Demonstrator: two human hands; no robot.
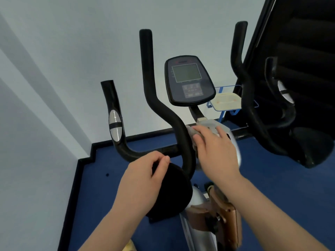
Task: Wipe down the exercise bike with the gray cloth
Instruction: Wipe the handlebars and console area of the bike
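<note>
The exercise bike fills the middle of the head view: black curved handlebars (164, 113), a dark console with a screen (188, 80), a silver stem cover (211, 125) and a black round part (172, 192) below. My right hand (215, 153) presses the gray cloth (193, 133) flat against the silver stem just right of the handlebar bend; most of the cloth is hidden under the palm. My left hand (143, 176) rests on the top edge of the black round part, fingers curled and pinched together, with nothing visibly in it.
A white wall stands behind and to the left, with a black skirting along the blue floor (281, 178). A second black exercise machine (290, 87) stands close on the right. A blue wire rack with a pale tray (227, 101) sits behind the console.
</note>
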